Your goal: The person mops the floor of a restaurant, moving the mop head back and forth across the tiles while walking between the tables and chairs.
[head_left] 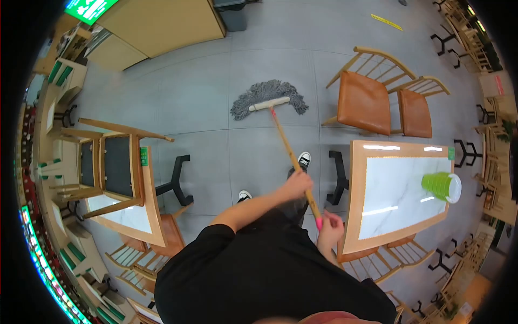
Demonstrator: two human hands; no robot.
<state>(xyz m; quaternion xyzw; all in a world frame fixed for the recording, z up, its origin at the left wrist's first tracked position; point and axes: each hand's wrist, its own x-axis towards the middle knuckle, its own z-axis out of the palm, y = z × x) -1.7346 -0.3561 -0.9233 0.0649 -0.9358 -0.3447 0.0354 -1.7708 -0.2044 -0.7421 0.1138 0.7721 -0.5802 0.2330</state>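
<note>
A mop with a grey string head point(270, 92) lies spread on the floor ahead of me, its pale crossbar on top. Its wooden handle point(285, 139), pink at both ends, slants back toward my body. Partway up the handle, my left hand point(297, 184) is closed around it. At the pink upper end is my right hand point(331, 229), fingers curled against the tip and partly hidden. Below the handle show my feet in black and white sneakers point(305, 159).
To the right stands a marble-topped table point(354, 200) with stacked green cups point(436, 185); brown chairs point(365, 102) stand beyond it. Left, upturned chairs point(118, 164) rest on another table point(155, 224). A counter point(162, 24) and grey bin point(233, 20) stand ahead.
</note>
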